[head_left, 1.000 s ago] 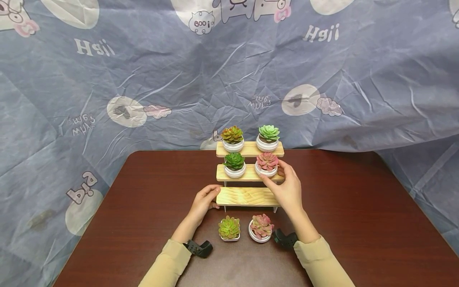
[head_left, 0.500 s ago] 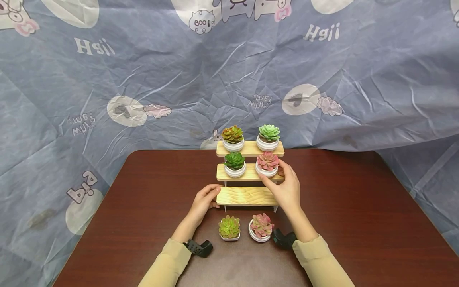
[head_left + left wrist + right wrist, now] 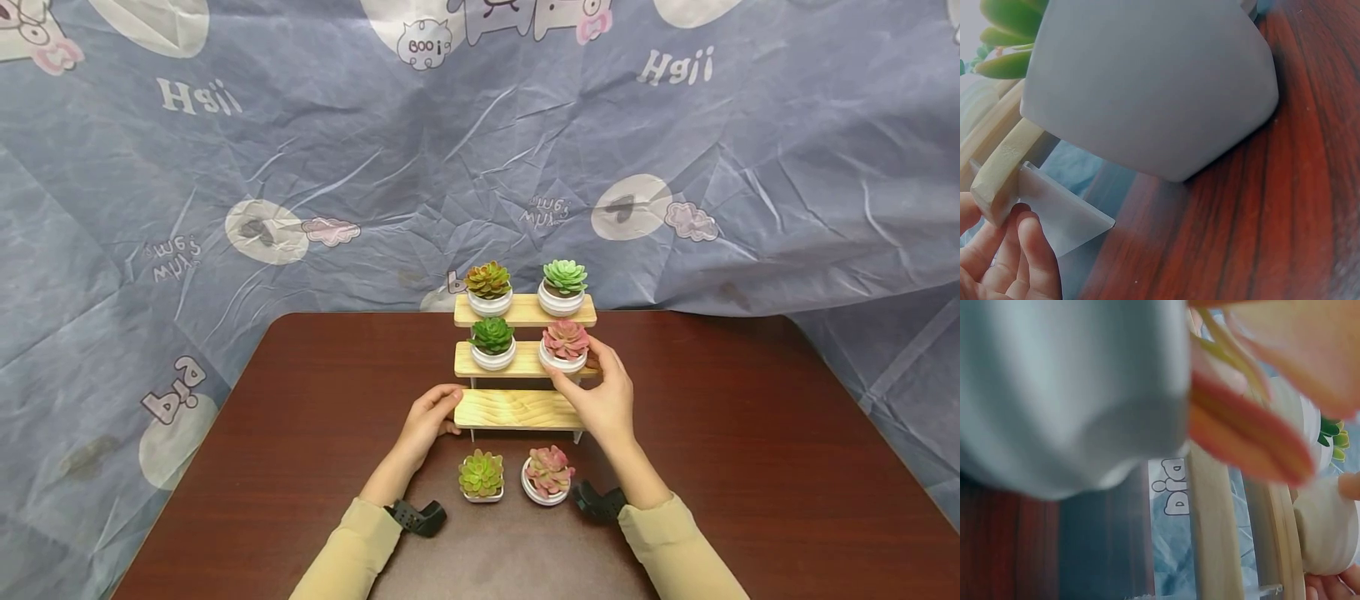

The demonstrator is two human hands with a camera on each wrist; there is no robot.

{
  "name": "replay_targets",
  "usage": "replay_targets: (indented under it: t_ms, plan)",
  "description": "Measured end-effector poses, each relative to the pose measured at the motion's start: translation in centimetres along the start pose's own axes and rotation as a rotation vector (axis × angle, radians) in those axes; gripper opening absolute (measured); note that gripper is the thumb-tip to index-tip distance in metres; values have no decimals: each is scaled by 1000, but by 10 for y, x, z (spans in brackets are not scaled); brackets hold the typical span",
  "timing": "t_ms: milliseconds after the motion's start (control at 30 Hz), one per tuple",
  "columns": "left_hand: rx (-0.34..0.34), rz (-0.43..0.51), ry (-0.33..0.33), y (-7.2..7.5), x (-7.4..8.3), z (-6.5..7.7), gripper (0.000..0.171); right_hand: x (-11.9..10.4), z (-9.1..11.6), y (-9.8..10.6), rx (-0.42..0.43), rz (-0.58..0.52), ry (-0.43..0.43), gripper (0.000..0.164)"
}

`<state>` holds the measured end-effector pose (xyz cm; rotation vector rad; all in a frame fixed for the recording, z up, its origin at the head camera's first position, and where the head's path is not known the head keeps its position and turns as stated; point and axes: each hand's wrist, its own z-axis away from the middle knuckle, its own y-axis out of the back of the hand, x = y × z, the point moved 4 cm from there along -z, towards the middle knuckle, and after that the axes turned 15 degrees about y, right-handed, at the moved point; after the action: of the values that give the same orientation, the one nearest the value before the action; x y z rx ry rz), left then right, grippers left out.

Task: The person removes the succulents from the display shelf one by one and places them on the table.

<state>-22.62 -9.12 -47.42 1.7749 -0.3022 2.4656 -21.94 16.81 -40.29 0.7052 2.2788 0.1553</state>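
My right hand [image 3: 609,402] holds the white pot of a pink succulent [image 3: 566,342] at the right end of the middle shelf [image 3: 525,358]. Thumb in front and fingers on the far side, it grips that round pot [image 3: 1329,528], as the right wrist view also shows. With the left hand [image 3: 424,421] I pinch the left end of the bottom shelf [image 3: 517,410] of a three-step wooden stand. In the left wrist view its fingers [image 3: 1038,250] lie under the shelf end [image 3: 1007,169], beside a clear support [image 3: 1063,206].
A dark green succulent [image 3: 492,342] shares the middle shelf. The top shelf [image 3: 525,312] bears an orange-green succulent [image 3: 488,287] and a pale green one [image 3: 563,287]. Before the stand, a yellow-green succulent [image 3: 482,475] and a dusty pink one [image 3: 547,475] stand on the dark table [image 3: 315,392].
My right hand and the pink succulent have shifted slightly to the right along the middle shelf. The left hand keeps its place at the bottom shelf.
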Motion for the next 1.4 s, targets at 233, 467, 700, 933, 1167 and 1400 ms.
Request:
replay_targets:
  t_ms: [233,467,700,933,1167,1400]
  plan:
    - [3,-4,-5,0,0,0,29,0,4,5,11,-72,26,61]
    - [5,-5,-2,0,0,0,30,-28,4,15,20,-92,46,57]
    - [0,3,-6,1,0,-1,30,-42,10,25,6,-53,65,57]
    - [2,0,-4,0,-1,-1,30,-39,23,30,0,-79,114,58]
    - [4,-1,-5,1,-1,-1,29,-33,35,34,-26,-72,135,61]
    - [2,0,-1,1,-1,-2,29,-14,49,38,-63,-61,100,66]
